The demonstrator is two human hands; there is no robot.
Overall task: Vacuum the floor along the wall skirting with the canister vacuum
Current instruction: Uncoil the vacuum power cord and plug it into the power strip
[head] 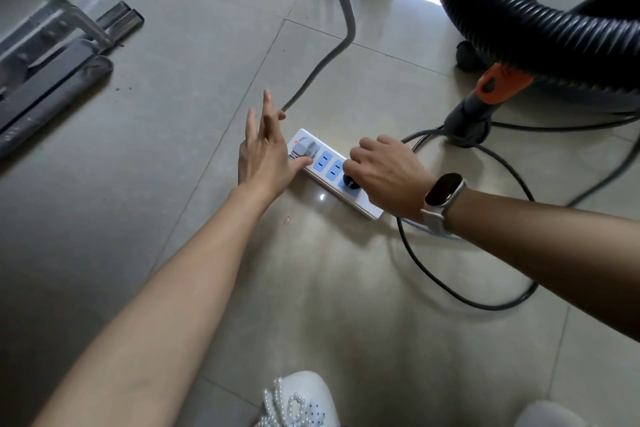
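I am low down by the floor, and the white power strip (334, 172) lies flat on the tiles in front of me. My left hand (265, 152) is spread wide with straight fingers, and its thumb presses on the strip next to the gray plug (304, 148) at the far end. I think I hold it there so the strip does not slide. My right hand (386, 172) has its fingers curled around the black plug (351, 181), which sits at the near socket; I cannot tell if it is pushed all the way in. A small red light glows at the far end of the strip, so I think it has power. The black cord (460, 295) loops over the tiles on my right. The vacuum's thick black hose (491, 7) curves at the top right, and its orange collar (502, 80) sits just below it, near the strip. The floor brush head (45, 69) lies well apart on the left, with bits of dirt near it. No cleaning has started yet, I think, because the plug comes first.
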